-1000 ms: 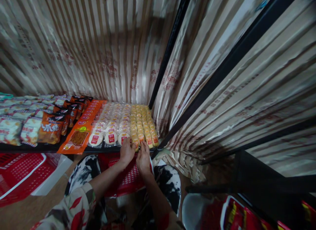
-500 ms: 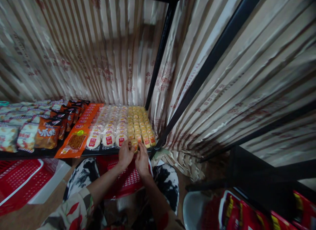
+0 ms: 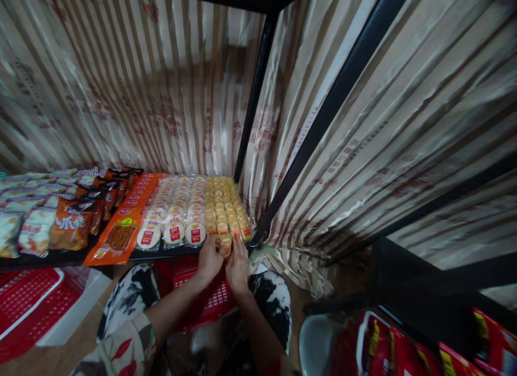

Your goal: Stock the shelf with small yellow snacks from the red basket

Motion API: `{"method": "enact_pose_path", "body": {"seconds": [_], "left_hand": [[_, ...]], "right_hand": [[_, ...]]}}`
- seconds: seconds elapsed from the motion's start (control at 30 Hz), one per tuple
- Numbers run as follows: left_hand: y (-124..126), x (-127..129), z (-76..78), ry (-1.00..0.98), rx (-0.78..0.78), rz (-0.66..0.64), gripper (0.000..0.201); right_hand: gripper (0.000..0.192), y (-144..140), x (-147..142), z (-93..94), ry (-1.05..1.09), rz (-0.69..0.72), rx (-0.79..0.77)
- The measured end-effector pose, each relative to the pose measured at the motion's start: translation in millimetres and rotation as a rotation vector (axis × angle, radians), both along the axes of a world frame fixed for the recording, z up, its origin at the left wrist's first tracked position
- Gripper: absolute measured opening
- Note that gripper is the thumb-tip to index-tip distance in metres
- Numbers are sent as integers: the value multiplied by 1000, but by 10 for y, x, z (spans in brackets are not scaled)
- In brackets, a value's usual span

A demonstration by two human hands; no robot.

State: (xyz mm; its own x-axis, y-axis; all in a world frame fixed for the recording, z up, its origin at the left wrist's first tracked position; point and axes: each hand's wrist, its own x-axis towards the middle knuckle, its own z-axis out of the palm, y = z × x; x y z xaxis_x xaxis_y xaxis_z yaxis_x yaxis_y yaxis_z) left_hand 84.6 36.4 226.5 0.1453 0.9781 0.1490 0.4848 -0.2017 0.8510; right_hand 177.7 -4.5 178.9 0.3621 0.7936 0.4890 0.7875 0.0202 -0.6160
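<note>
A black metal shelf (image 3: 169, 253) is set against striped, printed curtain fabric (image 3: 161, 96). At the shelf's front edge, near its right corner, a small yellow snack packet (image 3: 226, 244) is pinched between both hands: the left hand (image 3: 209, 259) is closed on its left side, the right hand (image 3: 238, 267) on its right, fingertips touching it. The packet's long axis cannot be told. Directly behind it, rows of yellow packets (image 3: 224, 203) run toward the shelf's back edge. To their left lie rows of round white cakes (image 3: 177, 214), then flat orange packets (image 3: 129, 220), then brown and pale bags (image 3: 60, 209). Below the front edge, a red basket (image 3: 202, 300) is seen behind the hands; its contents cannot be made out.
</note>
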Motion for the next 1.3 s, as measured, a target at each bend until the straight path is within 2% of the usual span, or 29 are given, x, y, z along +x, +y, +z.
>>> {"method": "enact_pose_path", "body": {"seconds": [0.37, 0.93, 1.13, 1.3], "left_hand": [[122, 67, 11, 57, -33, -24, 14], [160, 74, 30, 59, -58, -25, 9], [141, 91, 47, 41, -80, -3, 12], [58, 108, 100, 44, -91, 3, 9]], "right_hand": [[53, 47, 8, 43, -9, 26, -36], [53, 93, 26, -23, 7, 20, -69], [55, 68, 49, -55, 23, 50, 18], [52, 8, 14, -6, 28, 37, 52]]}}
